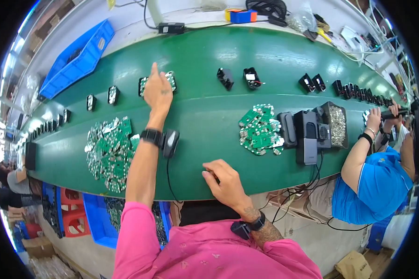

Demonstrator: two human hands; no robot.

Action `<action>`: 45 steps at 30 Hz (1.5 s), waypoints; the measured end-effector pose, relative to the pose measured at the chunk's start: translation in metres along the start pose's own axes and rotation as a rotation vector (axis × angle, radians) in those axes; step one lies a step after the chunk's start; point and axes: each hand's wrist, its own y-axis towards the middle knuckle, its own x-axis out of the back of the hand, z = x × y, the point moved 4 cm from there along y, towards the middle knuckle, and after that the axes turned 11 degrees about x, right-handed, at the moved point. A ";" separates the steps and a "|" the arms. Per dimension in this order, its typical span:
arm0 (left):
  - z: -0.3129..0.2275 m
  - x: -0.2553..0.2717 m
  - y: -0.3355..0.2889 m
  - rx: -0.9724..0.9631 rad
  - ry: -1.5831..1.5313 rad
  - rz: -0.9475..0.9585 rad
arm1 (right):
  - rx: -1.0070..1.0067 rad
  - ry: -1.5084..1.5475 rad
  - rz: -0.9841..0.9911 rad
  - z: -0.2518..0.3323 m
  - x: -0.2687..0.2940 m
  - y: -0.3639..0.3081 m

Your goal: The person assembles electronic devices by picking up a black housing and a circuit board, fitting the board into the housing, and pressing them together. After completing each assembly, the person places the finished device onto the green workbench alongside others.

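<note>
My left hand [158, 90] reaches over two black housings side by side, with circuit boards showing in the left housing [142, 87] and the right housing [172, 80]. Its index finger points straight ahead; the other fingers are partly hidden. My right hand [226, 182] hovers at the bench's near edge, loosely curled, thumb and index finger apart, with nothing visible in it. A heap of green circuit boards [109, 151] lies left of my left forearm. Another pile of boards [260, 130] lies beyond my right hand.
Black housings [225, 78] stand along the green bench [200, 121], in rows toward both ends. Right are black devices [307, 139] and a bin of small metal parts [336, 125]. A blue crate [79, 58] stands back left. At right a person in blue [375, 186] works.
</note>
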 end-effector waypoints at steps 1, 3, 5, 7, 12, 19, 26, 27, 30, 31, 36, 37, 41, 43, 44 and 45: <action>-0.015 0.010 -0.009 -0.081 -0.059 -0.144 | 0.001 -0.097 -0.060 -0.001 0.013 0.000; -0.059 -0.005 -0.042 -0.300 -0.098 0.098 | -0.025 -0.219 -0.120 -0.006 0.040 0.006; -0.092 -0.021 -0.073 -0.334 -0.086 0.203 | -0.008 -0.322 -0.194 -0.009 0.058 0.016; -0.106 -0.044 -0.080 -0.405 0.014 0.061 | -0.011 -0.290 -0.177 -0.001 0.066 0.027; -0.100 -0.081 -0.051 -0.184 -0.064 0.371 | -0.066 -0.228 -0.173 0.011 0.079 0.017; -0.121 0.019 -0.137 -0.351 -0.345 0.512 | -0.306 -0.313 -0.349 0.002 0.116 -0.007; -0.081 0.089 -0.241 -0.463 -0.199 0.687 | -0.120 -0.315 -0.152 0.011 0.068 0.001; -0.076 0.093 -0.244 -0.366 -0.171 0.748 | -0.092 -0.324 -0.112 0.011 0.065 -0.001; -0.070 0.104 -0.246 -0.199 -0.165 0.824 | -0.075 -0.338 -0.071 0.023 0.059 -0.002; -0.067 0.106 -0.245 -0.147 -0.236 0.856 | -0.009 -0.345 -0.046 0.030 0.057 0.000; -0.044 0.092 -0.249 0.028 -0.668 0.971 | 0.142 -0.206 -0.020 0.035 0.056 0.008; -0.038 0.090 -0.248 0.085 -0.691 0.967 | 0.090 -0.169 0.047 0.033 0.064 0.015; -0.020 0.107 -0.248 0.325 -0.711 0.877 | -0.129 -0.698 -0.013 0.001 0.089 0.025; -0.020 0.111 -0.250 0.161 -0.554 0.755 | -0.182 -0.856 0.047 -0.013 0.095 0.029; -0.020 0.110 -0.252 0.053 -0.537 0.712 | -0.173 -0.890 0.084 -0.017 0.097 0.028; -0.023 0.106 -0.254 0.111 -0.629 0.721 | -0.143 -0.865 0.096 -0.019 0.102 0.024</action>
